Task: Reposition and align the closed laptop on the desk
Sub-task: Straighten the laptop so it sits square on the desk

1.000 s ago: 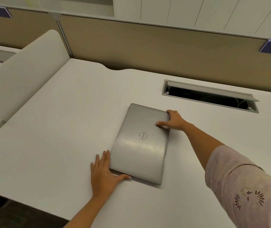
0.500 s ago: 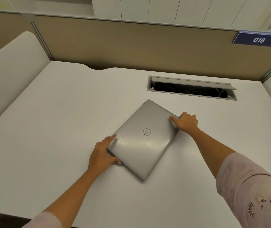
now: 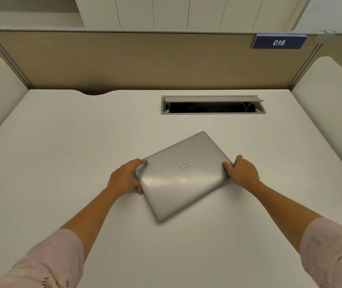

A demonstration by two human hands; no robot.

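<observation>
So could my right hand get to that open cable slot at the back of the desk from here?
Probably yes: bare desk lies between the right hand and the cable slot, but it grips the laptop.

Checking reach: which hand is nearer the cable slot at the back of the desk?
Right. The right hand grips the laptop below the cable slot; the left hand sits farther off to its left.
</observation>
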